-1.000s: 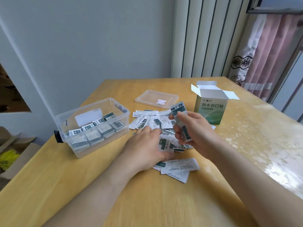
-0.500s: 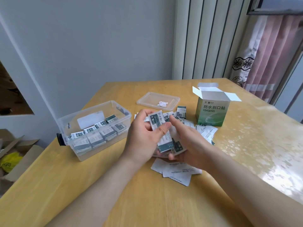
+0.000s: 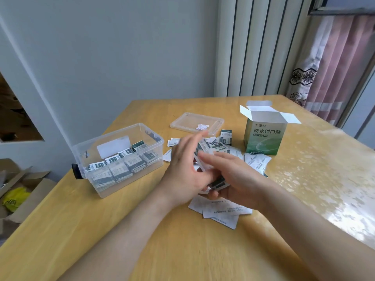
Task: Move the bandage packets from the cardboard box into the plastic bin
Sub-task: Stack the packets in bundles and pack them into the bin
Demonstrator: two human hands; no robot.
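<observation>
Half a second ago the left hand (image 3: 185,171) pinched one packet at the top of the bundle. Now its fingers (image 3: 192,141) are straight and spread, smeared by motion, lying against the held stack (image 3: 218,183) of bandage packets. The right hand (image 3: 235,175) still grips that stack, left of the cardboard box (image 3: 265,138) and nearer the person, with its fingers (image 3: 209,158) laid over the top and the thumb curled beneath. The box, the plastic bin (image 3: 129,179) and the lid (image 3: 194,120) have not moved. How many packets the stack holds is unclear, since both hands cover most of it and only a dark edge and a blurred upper face show. The loose packets (image 3: 255,162) scattered on the tabletop (image 3: 77,220) just left of the box overlap each other and run under the hands, so no count is possible. The inside of the open-flapped box cannot be seen. There is one cardboard box, one plastic bin well left of it, one lid behind and left of it, and two hands. A lone packet (image 3: 225,136) sits just beside the box's left side, and three white-backed packets (image 3: 221,210) lie nearest the person. The binned packets (image 3: 121,165) stand in packed rows, too many to number.
</observation>
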